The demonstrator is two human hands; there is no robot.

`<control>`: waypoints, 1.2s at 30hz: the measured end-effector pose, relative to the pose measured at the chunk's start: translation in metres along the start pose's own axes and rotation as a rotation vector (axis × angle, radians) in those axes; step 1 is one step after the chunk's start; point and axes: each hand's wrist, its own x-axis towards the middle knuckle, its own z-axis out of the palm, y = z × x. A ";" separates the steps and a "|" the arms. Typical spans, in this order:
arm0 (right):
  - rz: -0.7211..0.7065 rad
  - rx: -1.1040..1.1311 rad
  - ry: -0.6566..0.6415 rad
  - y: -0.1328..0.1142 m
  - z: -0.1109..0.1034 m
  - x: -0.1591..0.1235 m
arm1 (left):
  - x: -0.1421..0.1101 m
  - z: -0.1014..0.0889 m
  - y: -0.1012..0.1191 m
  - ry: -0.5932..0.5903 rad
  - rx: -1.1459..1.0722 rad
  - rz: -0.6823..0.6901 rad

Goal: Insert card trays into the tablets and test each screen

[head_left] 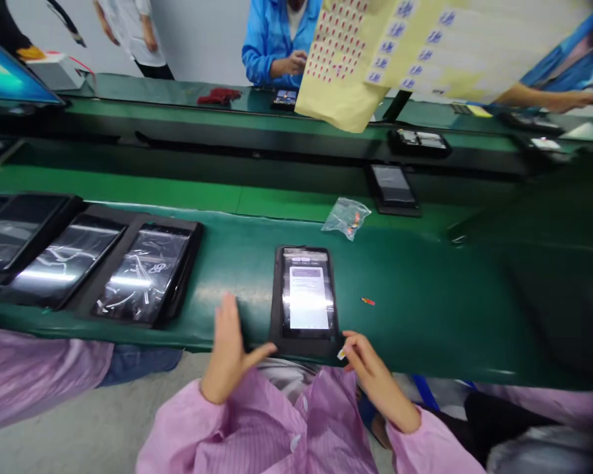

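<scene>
Left hand [227, 359]: thumb spread from fingers [228, 319], beside lit tablet [308, 296] on dark pad [301, 347]. Right hand [373, 372]: fingers pinching small white-yellow piece [342, 353].

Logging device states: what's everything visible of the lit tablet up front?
The tablet is a flat, dark-framed rectangle; its glossy screen is lit, showing a white panel with a grey box near the top, text unreadable. It lies face up on a matte dark pad on the green table, near the front edge. The left hand and right hand flank it; neither holds it.
</scene>
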 end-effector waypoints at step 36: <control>-0.468 -0.551 0.092 -0.025 -0.110 0.144 | 0.334 0.121 0.107 -0.122 -0.137 0.029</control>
